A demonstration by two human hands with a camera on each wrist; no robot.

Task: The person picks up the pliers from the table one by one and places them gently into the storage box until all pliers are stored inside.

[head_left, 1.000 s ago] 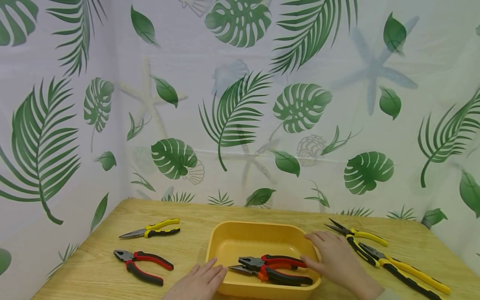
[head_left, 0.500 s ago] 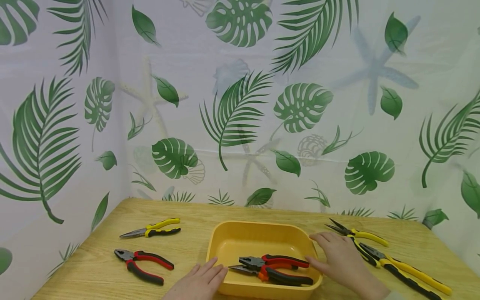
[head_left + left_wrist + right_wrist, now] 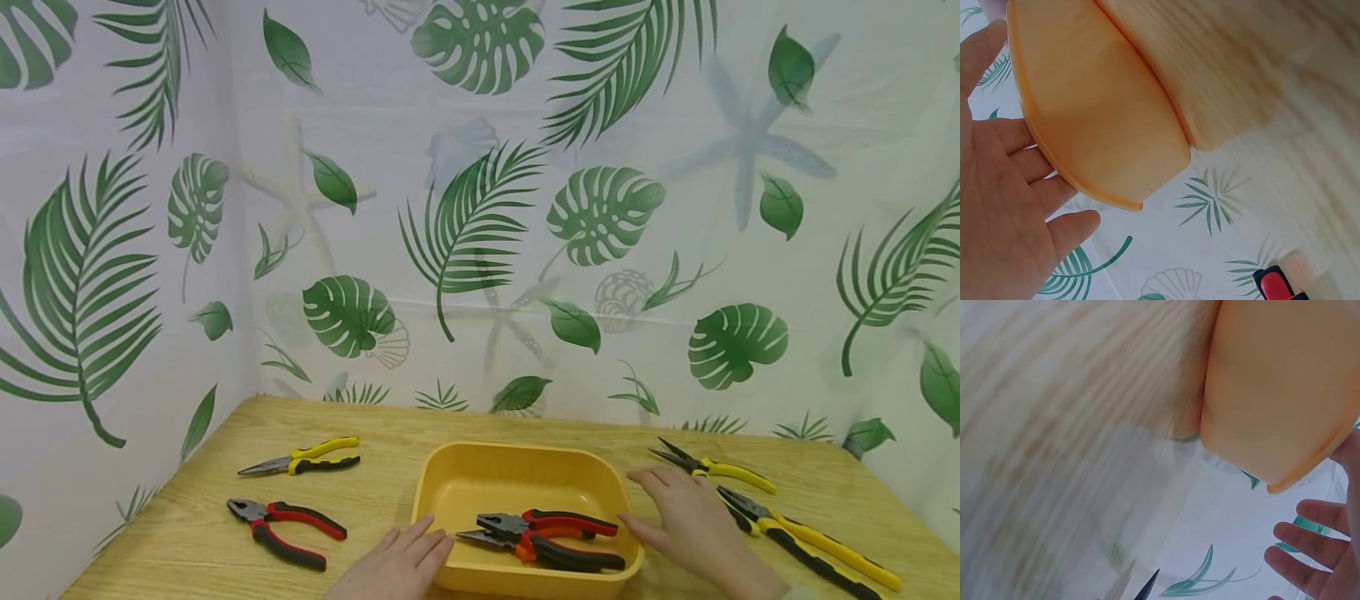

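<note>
Straight, parted fingers are laid by a person's left hand (image 3: 397, 562) against the near left rim of a yellow plastic tub (image 3: 528, 581), with some fingertips hidden behind the edge in the left wrist view. At the opposite rim, the right hand (image 3: 686, 521) is held with fingers loosely spread and thumb brought up to the edge; whether the rim is touched by that thumb cannot be told. A pale sleeve (image 3: 801, 593) is glimpsed at the right wrist. In the front of the tub, red-and-black blunt-nosed pliers (image 3: 517, 527) are seen lying over long-nose pliers (image 3: 483, 540), whose handles are mostly covered. On the table (image 3: 397, 429), the tub is flanked by four more tools. To its left, a second red-and-black pair (image 3: 261, 512) is laid with handles splayed. To its right, beyond the right hand, yellow-and-black pliers (image 3: 768, 523) are placed with their nose by the handles of a pointed pair (image 3: 705, 463) set farther back. Toward the back on the left, another yellow-and-black long-nose pair (image 3: 300, 458) is found, its tip pointed left. Behind everything, the scene is closed off by a white backdrop (image 3: 480, 250) printed with green leaves, starfish and shells.
</note>
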